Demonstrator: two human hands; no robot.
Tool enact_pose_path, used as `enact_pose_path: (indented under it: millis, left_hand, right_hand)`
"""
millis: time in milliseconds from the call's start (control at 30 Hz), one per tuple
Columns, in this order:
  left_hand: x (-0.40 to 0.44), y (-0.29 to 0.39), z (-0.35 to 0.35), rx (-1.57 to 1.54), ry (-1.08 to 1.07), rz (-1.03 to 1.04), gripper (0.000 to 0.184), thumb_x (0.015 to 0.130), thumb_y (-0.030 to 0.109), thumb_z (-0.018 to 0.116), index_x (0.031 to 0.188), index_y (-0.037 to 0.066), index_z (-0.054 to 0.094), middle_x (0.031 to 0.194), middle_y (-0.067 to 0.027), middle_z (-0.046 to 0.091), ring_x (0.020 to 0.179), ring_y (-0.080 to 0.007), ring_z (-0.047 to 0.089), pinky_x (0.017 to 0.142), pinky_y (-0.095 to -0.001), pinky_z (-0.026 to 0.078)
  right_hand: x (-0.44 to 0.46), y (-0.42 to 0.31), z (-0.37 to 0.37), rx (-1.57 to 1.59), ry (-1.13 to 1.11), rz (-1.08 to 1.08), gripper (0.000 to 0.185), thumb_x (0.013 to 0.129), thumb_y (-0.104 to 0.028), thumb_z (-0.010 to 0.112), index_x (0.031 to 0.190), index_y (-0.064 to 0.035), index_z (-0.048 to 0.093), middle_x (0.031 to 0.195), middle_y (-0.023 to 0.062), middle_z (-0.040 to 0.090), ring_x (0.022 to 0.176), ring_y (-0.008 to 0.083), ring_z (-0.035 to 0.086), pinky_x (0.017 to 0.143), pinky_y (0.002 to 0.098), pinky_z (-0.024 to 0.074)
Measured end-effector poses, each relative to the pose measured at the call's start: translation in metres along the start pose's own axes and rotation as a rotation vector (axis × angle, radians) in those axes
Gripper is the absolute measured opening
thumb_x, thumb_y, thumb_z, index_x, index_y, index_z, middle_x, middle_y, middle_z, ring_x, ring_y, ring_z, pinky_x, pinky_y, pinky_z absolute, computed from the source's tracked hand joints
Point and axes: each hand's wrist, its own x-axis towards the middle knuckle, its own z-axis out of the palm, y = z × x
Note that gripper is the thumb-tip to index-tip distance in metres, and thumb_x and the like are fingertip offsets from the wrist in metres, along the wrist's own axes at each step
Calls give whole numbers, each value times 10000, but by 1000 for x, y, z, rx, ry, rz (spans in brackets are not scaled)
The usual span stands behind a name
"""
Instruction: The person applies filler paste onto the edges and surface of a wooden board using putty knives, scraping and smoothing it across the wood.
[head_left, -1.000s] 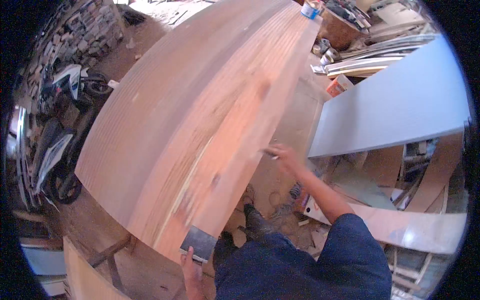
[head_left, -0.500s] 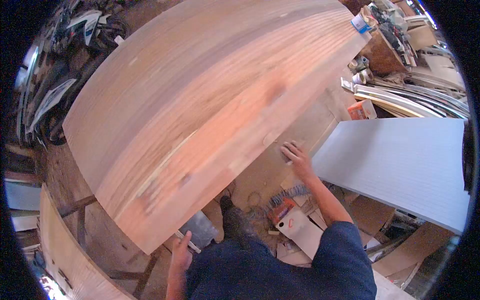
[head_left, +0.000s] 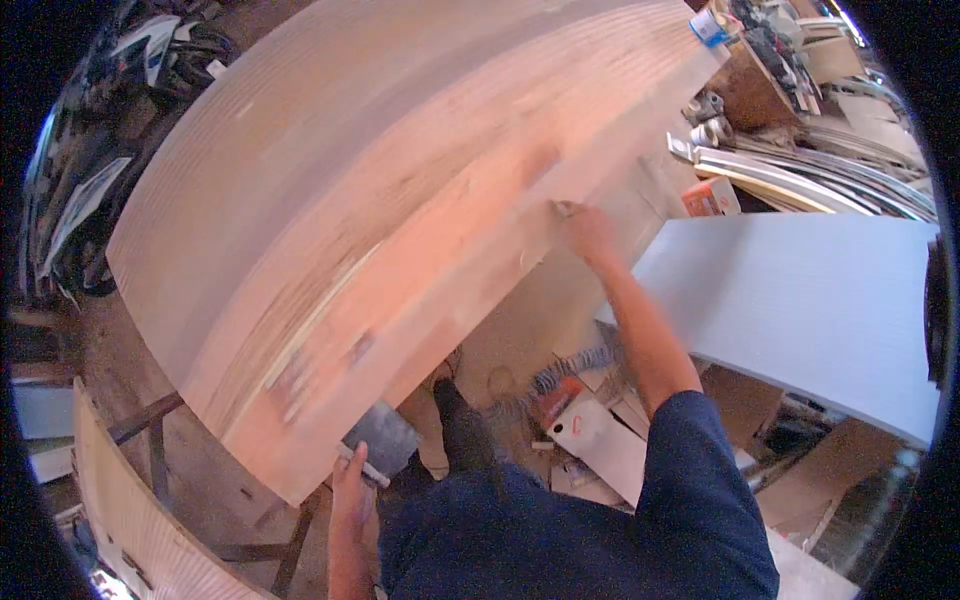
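A large wooden panel (head_left: 400, 230) with streaked grain slants across the view, its pale near edge facing me. My left hand (head_left: 350, 480) grips a dark grey flat plate with a light edge (head_left: 385, 440), just below the panel's lower end. My right hand (head_left: 585, 230) is closed at the panel's near edge, around its middle. Something small shows at its fingertips, blurred and too small to name. Dark smudges mark the panel's orange-toned band.
A blue and white can (head_left: 709, 28) stands at the panel's far corner. To the right lies a pale blue-white board (head_left: 790, 300). An orange box (head_left: 711, 197), wood strips and scraps lie beyond it. A motorbike (head_left: 95, 200) stands at the left.
The view has turned, so the panel lies more slanted. My right hand has moved from beside the panel up to its edge. The plate in my left hand has come off the panel's surface.
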Motion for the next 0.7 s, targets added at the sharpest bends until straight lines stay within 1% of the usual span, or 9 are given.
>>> enact_pose_path:
  millis: [67, 133, 200, 267, 400, 467, 567, 667, 700]
  left_hand:
    - [2, 0, -8, -41, -4, -54, 429, 881, 243, 591, 1196, -17, 459, 1057, -90, 568, 945, -209, 573, 766, -354, 482]
    - [3, -6, -13, -31, 23, -68, 432, 884, 258, 591, 1189, -21, 464, 1063, -91, 568, 949, -212, 575, 769, -357, 482]
    - [1, -8, -23, -35, 24, -23, 436, 881, 276, 598, 1158, -40, 481, 1064, -97, 573, 953, -216, 575, 783, -360, 473]
    - [-9, 0, -10, -133, 82, -7, 430, 880, 273, 601, 1144, -48, 493, 1067, -100, 577, 955, -217, 576, 802, -362, 467]
    - [17, -43, -24, -208, 138, 74, 382, 891, 241, 587, 1139, -39, 512, 1057, -103, 597, 967, -209, 587, 825, -362, 477]
    - [3, -41, -13, -304, 238, 86, 360, 899, 236, 575, 1134, -33, 526, 1049, -105, 607, 979, -210, 590, 836, -363, 479]
    - [-8, -50, -11, -108, 202, 143, 349, 906, 231, 560, 1133, -33, 534, 1051, -100, 611, 998, -211, 587, 841, -361, 476]
    - [-19, -39, -3, -33, 201, 0, 360, 912, 234, 550, 1149, -37, 534, 1076, -95, 608, 1009, -212, 584, 872, -358, 459]
    - [-19, -40, -5, -32, 205, -63, 367, 914, 236, 548, 1157, -38, 532, 1087, -93, 606, 1014, -210, 581, 885, -356, 451]
  right_hand:
    - [-48, -13, 42, 47, 172, -177, 399, 751, -146, 534, 1137, -113, 629, 939, 178, 650, 935, 352, 601, 837, 436, 478]
    - [-95, -124, -72, 82, -329, -51, 414, 750, -139, 534, 1155, -99, 612, 964, 168, 646, 923, 349, 602, 818, 437, 482]
    - [-140, -161, -54, -13, -526, -96, 418, 741, -113, 532, 1150, -98, 614, 1015, 156, 644, 949, 351, 598, 826, 429, 483]
    - [-172, -167, -44, 139, -652, -109, 429, 737, -64, 515, 1153, -82, 616, 1096, 171, 627, 1014, 331, 593, 861, 426, 475]
    - [-56, -60, -32, 625, -296, -135, 432, 746, -17, 460, 1148, -52, 616, 1065, 219, 632, 1029, 295, 609, 887, 411, 463]
    - [7, -16, -43, 603, -175, -143, 406, 764, -35, 452, 1137, -32, 614, 1060, 241, 628, 1046, 303, 603, 892, 406, 458]
    - [92, 37, -29, 145, -186, 56, 353, 825, -178, 494, 1103, 8, 608, 1086, 254, 610, 1049, 373, 579, 874, 420, 459]
    - [83, -11, -49, 135, -230, 67, 404, 825, -306, 554, 1070, 9, 622, 1033, 250, 625, 1007, 403, 581, 856, 443, 467]
    - [72, -18, -38, 99, -187, -18, 416, 820, -325, 567, 1071, 2, 624, 1022, 253, 625, 1009, 399, 581, 855, 449, 467]
